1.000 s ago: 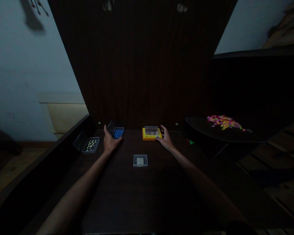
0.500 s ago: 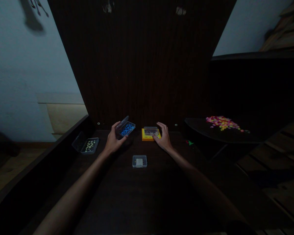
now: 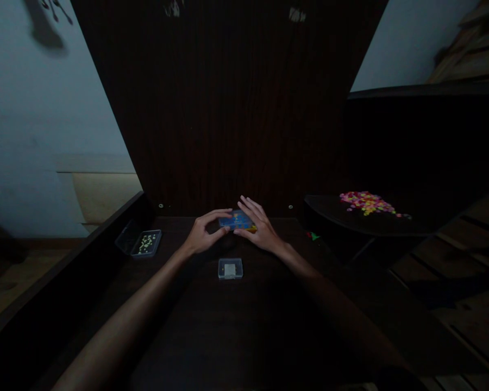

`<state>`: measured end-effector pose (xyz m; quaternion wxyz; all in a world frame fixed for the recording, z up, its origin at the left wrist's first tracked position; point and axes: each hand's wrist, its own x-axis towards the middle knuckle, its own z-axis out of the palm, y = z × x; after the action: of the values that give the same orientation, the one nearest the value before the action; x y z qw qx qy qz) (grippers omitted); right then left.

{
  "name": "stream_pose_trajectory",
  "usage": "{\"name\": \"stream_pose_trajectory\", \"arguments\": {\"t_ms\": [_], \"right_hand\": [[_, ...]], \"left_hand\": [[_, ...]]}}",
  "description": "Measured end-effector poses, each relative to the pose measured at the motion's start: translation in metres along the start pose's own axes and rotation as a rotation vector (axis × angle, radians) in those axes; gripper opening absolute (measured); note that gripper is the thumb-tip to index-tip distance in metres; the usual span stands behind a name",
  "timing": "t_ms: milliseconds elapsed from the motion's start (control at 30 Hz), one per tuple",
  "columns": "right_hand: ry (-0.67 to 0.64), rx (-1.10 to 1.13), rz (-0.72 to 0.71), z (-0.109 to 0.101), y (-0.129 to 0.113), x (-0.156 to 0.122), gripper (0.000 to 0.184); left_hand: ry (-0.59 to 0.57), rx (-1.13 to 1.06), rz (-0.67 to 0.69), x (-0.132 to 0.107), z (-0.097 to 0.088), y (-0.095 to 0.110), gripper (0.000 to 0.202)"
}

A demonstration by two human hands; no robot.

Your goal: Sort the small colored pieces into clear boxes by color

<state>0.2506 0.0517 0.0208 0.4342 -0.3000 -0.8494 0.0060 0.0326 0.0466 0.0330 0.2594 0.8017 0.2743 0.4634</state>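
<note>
A clear plastic box (image 3: pixel 234 219) with small blue pieces is between my two hands, its lid down. My left hand (image 3: pixel 201 232) grips the box's left side, thumb in front and fingers behind. My right hand (image 3: pixel 263 231) holds the right side, its fingers lying partly over the lid. Under the box, a bit of a yellow box (image 3: pixel 251 229) shows by my right thumb; the rest is covered. The clear box seen on the yellow one earlier is hidden. Nearer to me, a small clear case (image 3: pixel 230 269) with a whitish square lies on the dark tabletop (image 3: pixel 212 326).
On the left, an open clear box (image 3: pixel 146 243) holds pale small pieces, beside a raised side board (image 3: pixel 85 247). A pile of colourful small pieces (image 3: pixel 367 202) sits on a curved shelf (image 3: pixel 330 209) to the right. Red and green bits (image 3: pixel 314 236) lie below it.
My left hand has brought the box of blue pieces rightward, over the yellow box. Its raised lid has come down. My right hand has moved left onto the box.
</note>
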Motion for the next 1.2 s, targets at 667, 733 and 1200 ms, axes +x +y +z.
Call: {"name": "stream_pose_trajectory", "arguments": {"t_ms": [667, 733, 1200], "right_hand": [[-0.032, 0.123, 0.158, -0.016, 0.037, -0.009, 0.040], [-0.010, 0.110, 0.185, -0.013, 0.045, -0.014, 0.040], [0.182, 0.073, 0.313, 0.020, 0.075, -0.037, 0.035]], "left_hand": [[-0.045, 0.227, 0.093, 0.034, 0.033, -0.030, 0.040], [-0.061, 0.243, 0.101, 0.038, 0.039, -0.037, 0.040], [-0.059, 0.267, 0.013, 0.045, 0.063, -0.076, 0.039]]}}
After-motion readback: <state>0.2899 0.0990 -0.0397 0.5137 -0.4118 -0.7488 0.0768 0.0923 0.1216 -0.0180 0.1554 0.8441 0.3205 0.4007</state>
